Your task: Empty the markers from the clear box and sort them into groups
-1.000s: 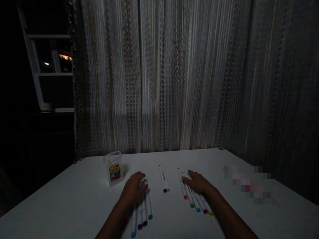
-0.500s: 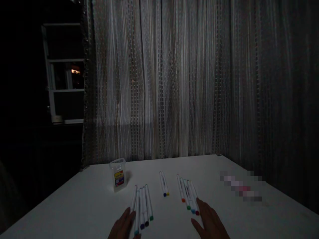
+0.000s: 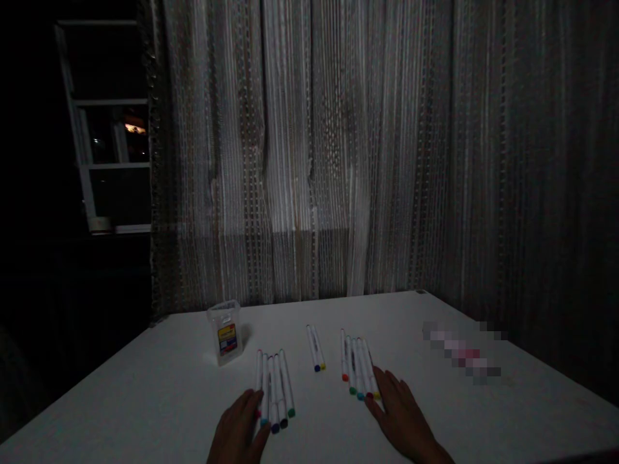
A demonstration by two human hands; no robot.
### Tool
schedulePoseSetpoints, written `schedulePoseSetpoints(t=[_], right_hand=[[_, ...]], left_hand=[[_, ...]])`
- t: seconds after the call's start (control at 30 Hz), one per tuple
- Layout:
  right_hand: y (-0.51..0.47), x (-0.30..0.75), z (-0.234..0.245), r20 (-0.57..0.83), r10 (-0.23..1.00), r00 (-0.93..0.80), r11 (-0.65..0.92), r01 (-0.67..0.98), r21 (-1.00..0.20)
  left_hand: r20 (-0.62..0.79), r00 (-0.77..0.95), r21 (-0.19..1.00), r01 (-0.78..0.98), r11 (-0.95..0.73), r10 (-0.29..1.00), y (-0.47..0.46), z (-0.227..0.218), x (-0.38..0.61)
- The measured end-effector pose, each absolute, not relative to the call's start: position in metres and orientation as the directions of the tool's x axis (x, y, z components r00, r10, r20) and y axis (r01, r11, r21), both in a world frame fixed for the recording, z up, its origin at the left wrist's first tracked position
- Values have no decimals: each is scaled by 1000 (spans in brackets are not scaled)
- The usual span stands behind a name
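My left hand (image 3: 238,426) rests open at the left side of a row of white markers (image 3: 275,386). Its fingertips touch the pink-capped marker at that edge, and the thumb lies below the light blue cap. My right hand (image 3: 402,409) is open beside a second row of markers (image 3: 356,364), which have orange, green, blue, red and yellow caps. Its index finger is against the yellow-capped marker, while its thumb reaches the cap ends. Between the rows, farther back, lie two markers (image 3: 316,348) with dark blue and yellow caps.
A clear plastic container (image 3: 225,332) with a colourful label stands upright at the back left of the white table (image 3: 300,444). At the right lies a pixelated pink and white item (image 3: 461,353). A striped curtain (image 3: 309,154) hangs behind the table; a dark window (image 3: 111,135) shows at the left.
The rightmost marker's yellow cap now shows next to the red one, and my right thumb has moved to the cap ends. The pink cap has come into sight by my left hand. The view shifted slightly.
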State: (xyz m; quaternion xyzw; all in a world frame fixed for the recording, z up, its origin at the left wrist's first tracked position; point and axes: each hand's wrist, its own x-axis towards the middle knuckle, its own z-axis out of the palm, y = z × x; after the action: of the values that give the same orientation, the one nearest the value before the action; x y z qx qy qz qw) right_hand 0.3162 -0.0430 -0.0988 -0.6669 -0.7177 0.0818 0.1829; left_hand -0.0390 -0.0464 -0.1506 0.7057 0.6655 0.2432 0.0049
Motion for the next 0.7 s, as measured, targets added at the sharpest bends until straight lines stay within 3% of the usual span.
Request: schedulePoseSetpoints(t=[0.17, 0.37, 0.57, 0.7], right_hand=[[-30, 302, -73, 45, 998, -40, 55, 910, -412], [7, 268, -65, 23, 999, 39, -33, 973, -227], [36, 267, -66, 33, 998, 60, -52, 979, -198], [57, 265, -56, 63, 998, -5, 16, 983, -185]], left_hand=[[255, 28, 376, 918, -126, 966, -40, -109, 0], [79, 71, 255, 963, -89, 994, -15, -79, 33], [70, 40, 268, 962, -57, 997, 15, -74, 14], [111, -30, 282, 959, -3, 993, 39, -61, 14]])
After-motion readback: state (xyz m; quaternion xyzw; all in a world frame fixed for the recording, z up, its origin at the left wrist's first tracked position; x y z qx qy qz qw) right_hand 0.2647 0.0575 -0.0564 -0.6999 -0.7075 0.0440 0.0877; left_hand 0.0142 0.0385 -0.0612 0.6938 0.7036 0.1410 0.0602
